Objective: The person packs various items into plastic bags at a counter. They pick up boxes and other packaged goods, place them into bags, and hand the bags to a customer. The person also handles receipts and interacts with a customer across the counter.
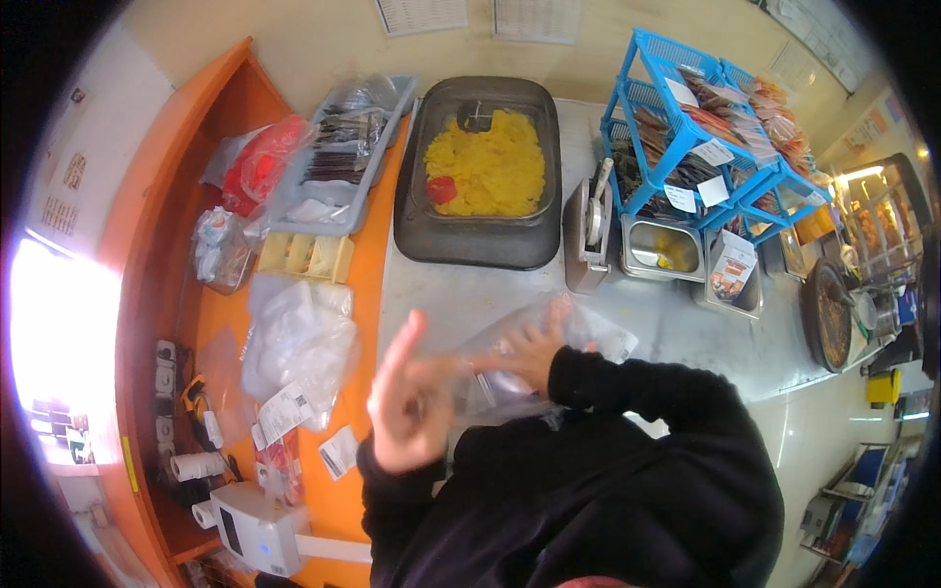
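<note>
A clear plastic bag [507, 323] lies on the steel worktop [470, 283] in front of me, with something inside that I cannot make out and a printed label near its right end. My right hand [526, 356] rests on the bag with its fingers spread; whether it grips the film is blurred. Left of the bag, my left hand [412, 404] is raised and blurred, one finger pointing up, and its hold cannot be told. Beyond the bag, a clear tub of yellow food [489, 165] stands in a dark tray [470, 246], with a red utensil part in the food.
On the orange counter [367, 294] lie plastic bags [298, 338], a printed slip [283, 415] and a white label printer [257, 525]. A grey organiser [353, 213] stands farther back. Blue baskets [647, 198] of packets, a steel pan [662, 250] and a narrow metal holder [584, 257] stand at right.
</note>
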### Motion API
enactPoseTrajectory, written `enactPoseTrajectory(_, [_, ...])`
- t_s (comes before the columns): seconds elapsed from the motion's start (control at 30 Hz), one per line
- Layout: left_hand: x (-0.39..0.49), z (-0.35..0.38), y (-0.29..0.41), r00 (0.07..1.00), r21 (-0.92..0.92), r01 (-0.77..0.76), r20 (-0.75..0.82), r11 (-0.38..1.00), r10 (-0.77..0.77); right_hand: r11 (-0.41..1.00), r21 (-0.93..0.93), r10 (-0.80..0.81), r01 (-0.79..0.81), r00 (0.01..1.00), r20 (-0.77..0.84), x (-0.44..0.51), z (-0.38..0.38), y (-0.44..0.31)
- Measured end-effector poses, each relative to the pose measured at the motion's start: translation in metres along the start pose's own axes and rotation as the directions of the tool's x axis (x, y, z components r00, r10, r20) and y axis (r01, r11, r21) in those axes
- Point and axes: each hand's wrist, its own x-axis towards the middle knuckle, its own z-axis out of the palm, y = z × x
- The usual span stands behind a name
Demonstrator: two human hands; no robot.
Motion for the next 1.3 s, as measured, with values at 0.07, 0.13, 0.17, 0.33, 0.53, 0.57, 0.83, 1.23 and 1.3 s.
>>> enactPoseTrajectory(0.07, [0.004, 0.002, -0.022, 0.962, 0.004, 0.265, 0.070, 0.964, -0.265, 0.997, -0.032, 0.061, -0.064, 0.995, -0.080, 0.005, 0.020, -0.001])
enactPoseTrajectory(0.13, [0.005, 0.006, -0.036, 0.945, 0.163, 0.235, 0.191, 0.958, -0.265, 0.997, -0.038, 0.072, -0.071, 0.997, 0.023, 0.007, 0.029, 0.001])
enactPoseTrajectory(0.17, [0.003, 0.005, -0.039, 0.938, 0.141, 0.273, 0.180, 0.952, -0.296, 0.991, -0.118, 0.081, -0.069, 0.992, 0.094, 0.010, 0.027, 0.006])
enactPoseTrajectory(0.33, [-0.005, -0.018, -0.017, 0.870, -0.183, 0.491, 0.050, 0.852, -0.491, 0.998, 0.010, 0.052, -0.058, 0.948, 0.314, -0.008, -0.072, 0.052])
enactPoseTrajectory(0.53, [0.016, -0.043, 0.013, 0.881, -0.085, 0.404, -0.234, 0.911, -0.412, 0.976, -0.117, -0.161, 0.183, 0.971, 0.174, -0.037, -0.182, 0.093])
enactPoseTrajectory(0.57, [0.018, -0.043, 0.014, 0.891, -0.070, 0.416, -0.165, 0.907, -0.422, 0.958, -0.158, -0.232, 0.239, 0.971, 0.061, -0.039, -0.185, 0.095])
enactPoseTrajectory(0.83, [0.027, -0.020, 0.011, 0.954, 0.130, 0.269, -0.175, 0.954, -0.245, 0.911, 0.093, -0.265, 0.402, 0.743, -0.614, -0.005, -0.193, 0.067])
enactPoseTrajectory(1.23, [-0.018, 0.004, -0.100, 0.850, 0.409, 0.297, 0.300, 0.863, -0.434, 0.427, 0.787, -0.293, 0.446, 0.891, -0.346, 0.092, -0.145, 0.016])
enactPoseTrajectory(1.3, [-0.032, 0.027, -0.139, 0.853, 0.338, 0.297, 0.326, 0.893, -0.407, 0.550, 0.748, -0.367, 0.371, 0.912, -0.182, 0.098, -0.130, -0.013])
